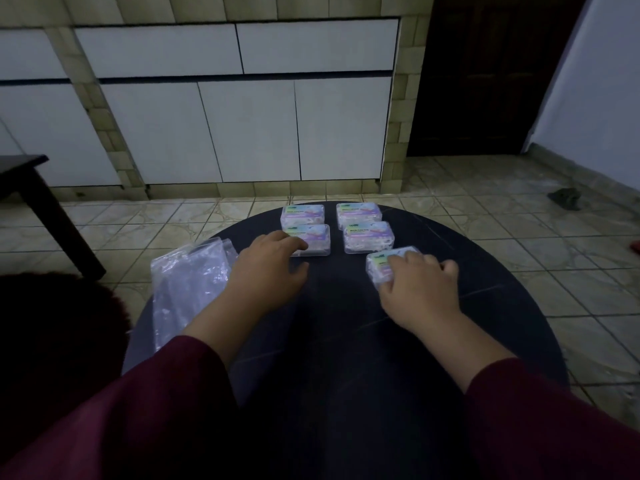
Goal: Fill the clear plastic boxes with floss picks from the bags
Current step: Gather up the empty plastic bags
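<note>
Five clear plastic boxes with pastel labels are seen on the far half of a round dark table (485, 323). Two are set in a left column: far-left box (303, 213), near-left box (311, 239). Three are set in a right column: far-right box (358, 213), middle-right box (368, 237), nearest box (388, 263). White floss picks are visible through the walls; all lids appear closed. The right hand (420, 289) is curled over the nearest box, thumb at its near-left corner, fingers over the top. The left hand (266, 268) is laid palm down, fingers loosely spread, fingertips touching the near-left box's front edge, nothing gripped. Crumpled clear bags (188, 285) are lying at the table's left edge, just beside the left wrist. Dark red sleeves (166, 393) are worn.
</note>
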